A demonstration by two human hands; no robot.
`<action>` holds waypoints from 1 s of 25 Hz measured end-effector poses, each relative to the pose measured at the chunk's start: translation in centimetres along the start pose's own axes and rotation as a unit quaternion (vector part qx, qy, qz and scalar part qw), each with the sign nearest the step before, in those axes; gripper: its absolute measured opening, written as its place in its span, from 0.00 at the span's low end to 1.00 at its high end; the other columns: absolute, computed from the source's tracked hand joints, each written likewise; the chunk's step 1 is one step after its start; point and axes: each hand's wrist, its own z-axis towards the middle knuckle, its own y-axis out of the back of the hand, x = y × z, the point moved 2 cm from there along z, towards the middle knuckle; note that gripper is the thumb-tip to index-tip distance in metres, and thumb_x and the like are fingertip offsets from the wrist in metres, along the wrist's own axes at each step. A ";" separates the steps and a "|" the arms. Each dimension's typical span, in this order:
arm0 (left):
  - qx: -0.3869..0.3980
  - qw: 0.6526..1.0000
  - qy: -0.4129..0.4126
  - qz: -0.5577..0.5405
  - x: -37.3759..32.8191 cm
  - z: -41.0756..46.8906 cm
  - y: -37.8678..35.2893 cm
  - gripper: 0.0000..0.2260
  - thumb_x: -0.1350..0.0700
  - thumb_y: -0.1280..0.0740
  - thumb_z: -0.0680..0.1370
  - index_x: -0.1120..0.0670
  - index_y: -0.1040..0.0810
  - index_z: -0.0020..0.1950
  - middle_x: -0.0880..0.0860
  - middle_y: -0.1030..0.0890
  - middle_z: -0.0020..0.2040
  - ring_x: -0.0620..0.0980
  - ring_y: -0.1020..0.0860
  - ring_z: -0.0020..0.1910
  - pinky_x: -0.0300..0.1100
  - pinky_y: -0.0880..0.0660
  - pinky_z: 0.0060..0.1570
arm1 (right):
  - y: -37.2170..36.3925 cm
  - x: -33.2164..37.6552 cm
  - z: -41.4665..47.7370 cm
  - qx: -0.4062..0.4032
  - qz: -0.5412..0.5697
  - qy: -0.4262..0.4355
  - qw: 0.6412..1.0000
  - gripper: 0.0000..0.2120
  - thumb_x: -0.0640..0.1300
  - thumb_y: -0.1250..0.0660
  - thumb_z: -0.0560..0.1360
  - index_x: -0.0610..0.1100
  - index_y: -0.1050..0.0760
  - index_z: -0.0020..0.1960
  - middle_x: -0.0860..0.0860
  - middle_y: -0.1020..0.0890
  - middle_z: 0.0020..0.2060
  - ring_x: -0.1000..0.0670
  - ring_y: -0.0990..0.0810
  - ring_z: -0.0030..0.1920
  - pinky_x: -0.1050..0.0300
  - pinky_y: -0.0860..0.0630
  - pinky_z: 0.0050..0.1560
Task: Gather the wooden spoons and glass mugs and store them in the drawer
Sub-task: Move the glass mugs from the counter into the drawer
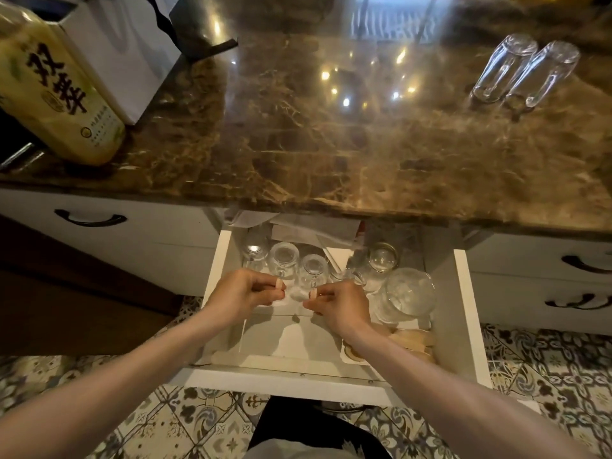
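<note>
The white drawer [463, 313] stands pulled out under the counter. Several clear glass mugs [284, 256] stand in its back half, and a larger one [409, 293] is at the right. Wooden spoons [414, 339] lie in the drawer's front right corner, partly hidden by my right forearm. My left hand [241, 293] and my right hand [341, 306] meet over the drawer's middle, both pinching a small blurred glass mug [295, 294] between them. Two tall glasses [506, 69] stand side by side on the counter at the far right.
The brown marble counter [331, 144] runs above the drawer. At its left stand a large yellow bottle [56, 87] and a white box [126, 51]. Shut drawers with dark handles [91, 219] flank the open one. Patterned floor tiles lie below.
</note>
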 end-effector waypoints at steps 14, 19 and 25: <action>-0.054 0.993 0.050 -0.092 1.3 2.5 -1.7 0.12 0.65 0.29 0.72 0.47 0.17 0.38 0.40 0.17 0.34 0.31 0.21 0.39 0.22 0.29 0.35 | -1.9 -0.7 1.4 -0.046 0.007 -0.041 0.998 0.04 0.42 0.26 0.68 0.41 0.18 0.36 0.46 0.16 0.33 0.48 0.18 0.39 0.66 0.34 0.31; -0.056 0.996 0.044 -0.056 1.1 3.0 -2.4 0.09 0.67 0.30 0.72 0.52 0.19 0.40 0.47 0.19 0.35 0.37 0.23 0.35 0.22 0.30 0.34 | -1.9 -0.3 1.5 -0.046 0.040 -0.086 0.994 0.03 0.41 0.24 0.66 0.46 0.17 0.37 0.53 0.17 0.31 0.56 0.21 0.34 0.76 0.34 0.27; -0.020 0.999 0.028 0.012 0.9 3.3 -2.7 0.02 0.63 0.31 0.75 0.61 0.19 0.44 0.41 0.19 0.37 0.35 0.23 0.38 0.22 0.31 0.36 | -2.3 -0.1 1.7 -0.020 0.066 -0.131 0.989 0.04 0.44 0.23 0.65 0.48 0.17 0.39 0.55 0.16 0.37 0.55 0.18 0.40 0.68 0.31 0.36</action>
